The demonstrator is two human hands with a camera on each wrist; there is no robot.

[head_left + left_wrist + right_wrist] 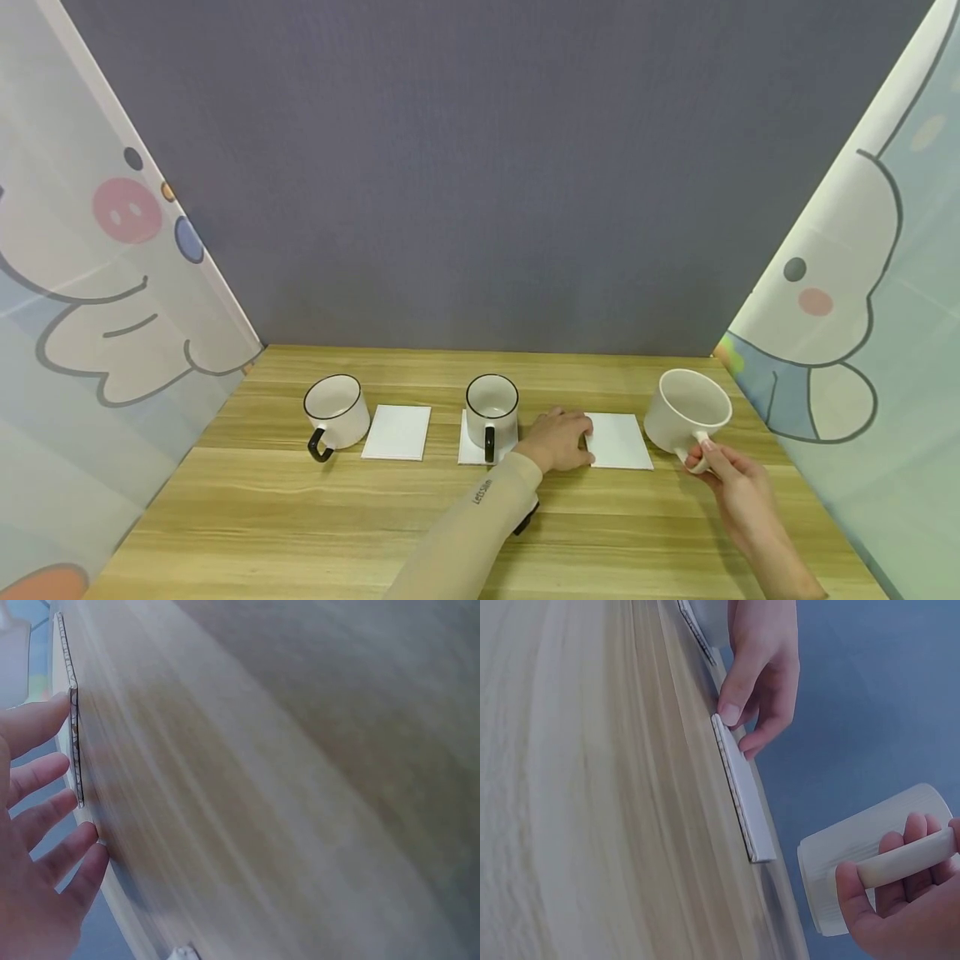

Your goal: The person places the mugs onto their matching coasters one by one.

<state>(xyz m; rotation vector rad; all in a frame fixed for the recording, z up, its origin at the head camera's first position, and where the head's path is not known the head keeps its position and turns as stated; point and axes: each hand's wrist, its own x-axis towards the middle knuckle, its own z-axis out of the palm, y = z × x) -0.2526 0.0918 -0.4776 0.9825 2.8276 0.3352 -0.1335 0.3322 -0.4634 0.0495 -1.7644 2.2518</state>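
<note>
My right hand grips the handle of a plain white mug at the right of the table. In the right wrist view, the mug's base stands apart from the tabletop, and fingers wrap its pale handle. A flat white square coaster lies left of that mug. My left hand reaches across to the coaster's left edge, its thumb and fingertips right at it. Seen from the left wrist, the fingers are spread and loosely bent along the coaster's thin edge.
A black-rimmed white mug stands on a white coaster in the middle. Another black-rimmed mug is at the left, beside a bare coaster. My left sleeve mostly hides something with a black handle. A grey panel closes the back.
</note>
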